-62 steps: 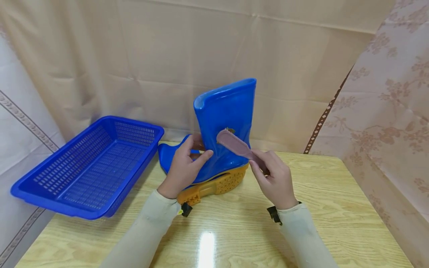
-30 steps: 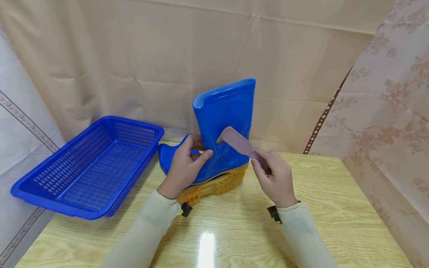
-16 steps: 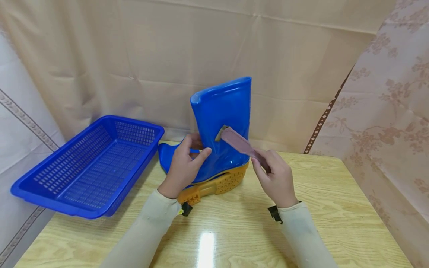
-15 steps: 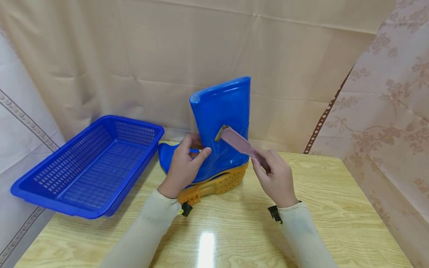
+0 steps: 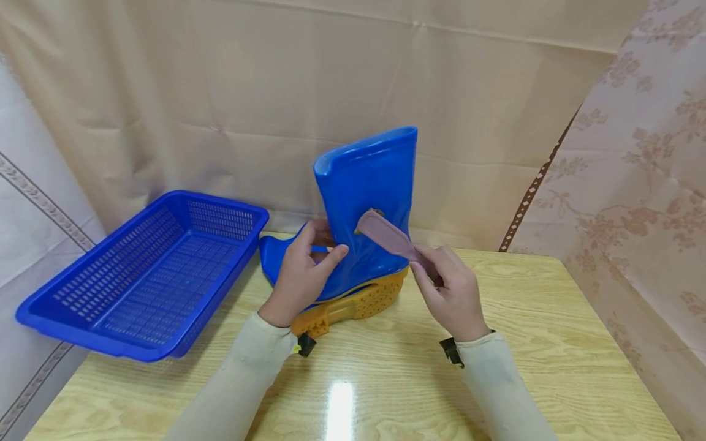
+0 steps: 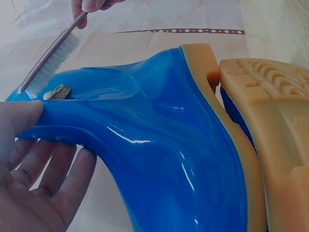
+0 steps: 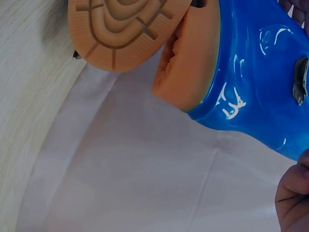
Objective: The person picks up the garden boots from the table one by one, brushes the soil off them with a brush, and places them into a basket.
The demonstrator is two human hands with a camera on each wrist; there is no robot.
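Observation:
A blue rain boot [image 5: 366, 184] with an orange sole leans upright on a second boot [image 5: 278, 251], which lies on its side with its orange sole [image 6: 285, 111] facing out. My left hand [image 5: 303, 269] grips the upper boot near the ankle, thumb on the near side and fingers behind. In my right hand [image 5: 452, 288] is the handle of a brush [image 5: 386, 233] with a pinkish back; its white bristles [image 6: 55, 63] show in the left wrist view. They are over the boot's shaft beside a brownish-grey patch of dirt [image 6: 58, 92], partly hidden by the brush in the head view.
A blue plastic basket [image 5: 220, 306] with mesh sides stands on the left of the wood-grain table [image 5: 413, 392]. A beige curtain [image 5: 265, 92] hangs close behind the boots. Patterned cloth [image 5: 651, 184] borders the right side.
The brush has moved back and forth over the shaft, now a little down and left of half a second ago. The boot top has rocked slightly. The left hand keeps its hold.

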